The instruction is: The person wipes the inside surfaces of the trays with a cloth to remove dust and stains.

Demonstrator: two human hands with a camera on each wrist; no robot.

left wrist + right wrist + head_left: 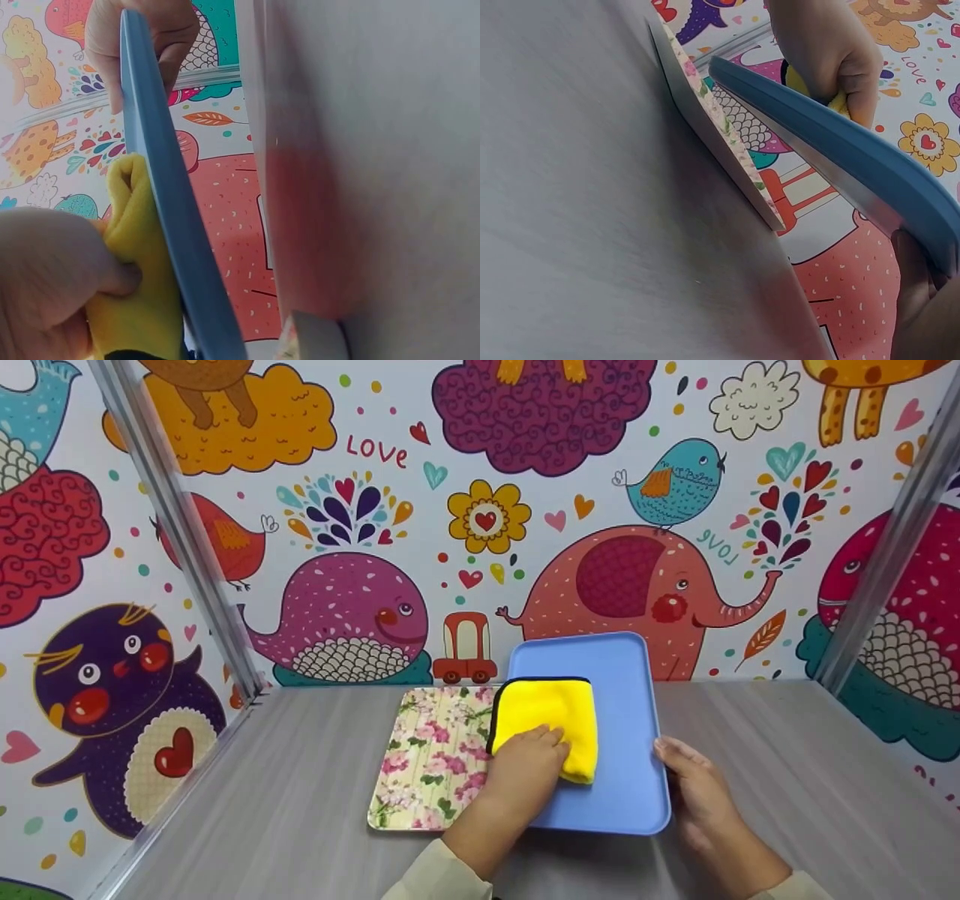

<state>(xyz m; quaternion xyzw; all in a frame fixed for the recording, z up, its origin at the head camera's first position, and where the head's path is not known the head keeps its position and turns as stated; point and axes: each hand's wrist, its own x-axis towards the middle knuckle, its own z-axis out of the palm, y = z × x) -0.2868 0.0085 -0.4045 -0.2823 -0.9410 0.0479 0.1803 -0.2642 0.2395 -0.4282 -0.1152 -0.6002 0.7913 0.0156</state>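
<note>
A blue rectangular tray (626, 720) is held up off the table, its left part overlapping a flowered tray (427, 757) in the head view. My right hand (701, 795) grips the blue tray's right edge, thumb at the rim and the other fingers underneath. On the tray's upper face lies a folded yellow cloth (544, 705) with dark edging. My left hand (525, 769) holds this cloth against the tray, fingers bent over it; the left wrist view shows the thumb pressed into the cloth (142, 262). From the right wrist view, the blue tray (832, 135) hides most of the cloth.
The flowered tray lies flat on the grey table (300, 780), left of centre. Behind stands a wall (465, 427) printed with cartoon animals, joined to side panels by metal posts (187, 532).
</note>
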